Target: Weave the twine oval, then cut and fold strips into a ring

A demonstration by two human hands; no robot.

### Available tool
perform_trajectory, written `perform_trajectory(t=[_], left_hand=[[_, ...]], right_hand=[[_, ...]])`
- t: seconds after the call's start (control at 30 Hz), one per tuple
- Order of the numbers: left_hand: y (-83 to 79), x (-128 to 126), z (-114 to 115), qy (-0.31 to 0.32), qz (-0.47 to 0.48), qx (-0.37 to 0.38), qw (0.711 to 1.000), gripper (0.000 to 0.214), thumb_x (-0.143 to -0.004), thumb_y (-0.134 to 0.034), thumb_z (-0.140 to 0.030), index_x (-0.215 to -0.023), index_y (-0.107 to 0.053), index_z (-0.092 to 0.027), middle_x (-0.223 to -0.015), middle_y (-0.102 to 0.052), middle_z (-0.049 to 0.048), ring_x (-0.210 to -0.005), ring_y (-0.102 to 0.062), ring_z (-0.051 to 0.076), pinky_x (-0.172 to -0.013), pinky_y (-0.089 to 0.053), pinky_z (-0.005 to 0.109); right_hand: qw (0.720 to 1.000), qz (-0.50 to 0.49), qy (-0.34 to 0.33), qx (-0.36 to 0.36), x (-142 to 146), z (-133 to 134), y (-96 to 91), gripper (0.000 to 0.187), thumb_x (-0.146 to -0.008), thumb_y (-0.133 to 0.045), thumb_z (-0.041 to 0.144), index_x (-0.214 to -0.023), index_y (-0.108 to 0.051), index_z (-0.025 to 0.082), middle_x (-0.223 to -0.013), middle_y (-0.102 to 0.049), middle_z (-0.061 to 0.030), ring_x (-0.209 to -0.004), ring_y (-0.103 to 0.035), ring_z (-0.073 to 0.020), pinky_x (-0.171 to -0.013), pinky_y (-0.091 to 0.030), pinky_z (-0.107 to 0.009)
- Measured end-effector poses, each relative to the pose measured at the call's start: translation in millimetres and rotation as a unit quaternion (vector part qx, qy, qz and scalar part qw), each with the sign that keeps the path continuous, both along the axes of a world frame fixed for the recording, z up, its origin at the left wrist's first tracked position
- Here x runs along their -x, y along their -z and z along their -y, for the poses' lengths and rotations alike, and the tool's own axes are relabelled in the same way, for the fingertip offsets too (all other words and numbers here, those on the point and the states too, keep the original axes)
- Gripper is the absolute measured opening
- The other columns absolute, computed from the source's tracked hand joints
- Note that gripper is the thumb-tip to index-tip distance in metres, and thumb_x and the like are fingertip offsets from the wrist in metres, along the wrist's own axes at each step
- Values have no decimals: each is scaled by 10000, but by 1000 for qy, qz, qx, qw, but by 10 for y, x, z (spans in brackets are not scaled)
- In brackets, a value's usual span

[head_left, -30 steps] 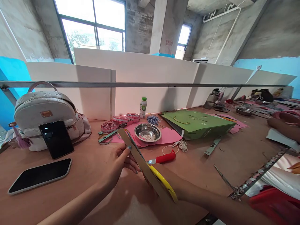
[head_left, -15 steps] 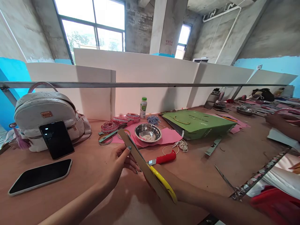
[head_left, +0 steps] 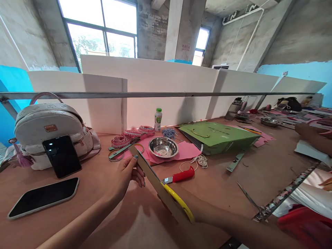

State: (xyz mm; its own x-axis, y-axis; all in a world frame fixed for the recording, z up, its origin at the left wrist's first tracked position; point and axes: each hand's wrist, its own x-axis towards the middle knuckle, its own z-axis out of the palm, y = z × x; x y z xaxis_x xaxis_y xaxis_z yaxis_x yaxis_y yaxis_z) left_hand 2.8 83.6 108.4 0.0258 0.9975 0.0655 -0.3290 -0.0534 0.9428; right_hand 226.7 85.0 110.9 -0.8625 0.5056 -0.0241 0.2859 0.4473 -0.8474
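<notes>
Head view: left hand (head_left: 123, 178) grips cardboard strip (head_left: 153, 183)

red characters on the concrete pillar (head_left: 185, 47), print on the green bag (head_left: 218, 138), all unreadable

r hand (head_left: 197, 212) — fingers hidden behind cardboard strip (head_left: 153, 180)

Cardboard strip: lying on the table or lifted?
Lifted: the strip is held tilted in the air by the left hand, its far end above the table.
</notes>
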Motion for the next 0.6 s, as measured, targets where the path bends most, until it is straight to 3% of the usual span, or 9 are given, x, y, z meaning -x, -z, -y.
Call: perform_trajectory(t=[0.27,0.47,0.6], left_hand=[[-48,39,41,6,-9,-41,999,457,-874,-635,-523,-608,-478,-188,-444,-483,-63,-328,-563,145,-349,-457,243],[-159,-26,130,15,-26,-57,998,493,-866,-645,-562,-603,-448,-194,-433,-442,-84,-316,-571,143,-346,-433,224],[-269,-116,254,25,-56,-69,996,499,-852,-637,-605,-629,-448,-201,-428,-440,-88,-310,-574,145,-341,-417,214]], right_hand=[[999,-14,-41,-15,-44,9,-60,179,-688,-596,182,-673,-419,187,-657,-375,73,-648,-343,-106,-615,-340,-234],[1000,-23,-3,-1,0,45,-119,158,-709,-628,185,-827,-523,187,-771,-516,56,-645,-412,-105,-592,-378,-222],[1000,-1,-3,-28,53,27,-98,169,-682,-652,209,-778,-515,187,-726,-516,60,-639,-420,-108,-571,-368,-224]])
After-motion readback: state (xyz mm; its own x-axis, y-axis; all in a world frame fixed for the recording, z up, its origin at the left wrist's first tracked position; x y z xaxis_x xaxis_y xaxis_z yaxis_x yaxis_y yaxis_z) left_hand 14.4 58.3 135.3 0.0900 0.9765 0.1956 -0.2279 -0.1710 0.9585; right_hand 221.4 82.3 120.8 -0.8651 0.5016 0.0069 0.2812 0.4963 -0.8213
